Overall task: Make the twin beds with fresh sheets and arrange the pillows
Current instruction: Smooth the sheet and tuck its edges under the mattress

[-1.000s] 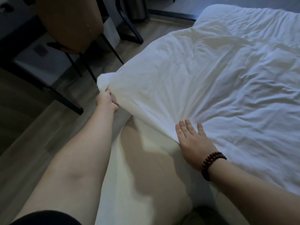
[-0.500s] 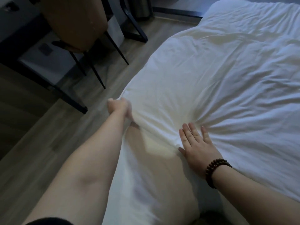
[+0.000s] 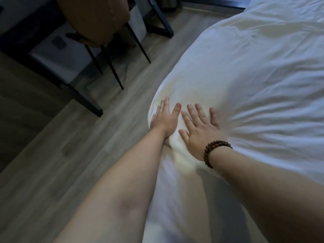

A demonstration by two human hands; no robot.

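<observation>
Both hands (image 3: 164, 120) (image 3: 199, 133) flat on sheet (image 3: 245, 81)

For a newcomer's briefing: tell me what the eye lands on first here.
Both hands lie flat, side by side, at the centre on the white sheet: the left hand at its rounded corner, the right hand beside it, with a bead bracelet on its wrist. Creases fan out across the sheet from the right hand. At the upper left, a brown chair stands on the wood floor.
</observation>
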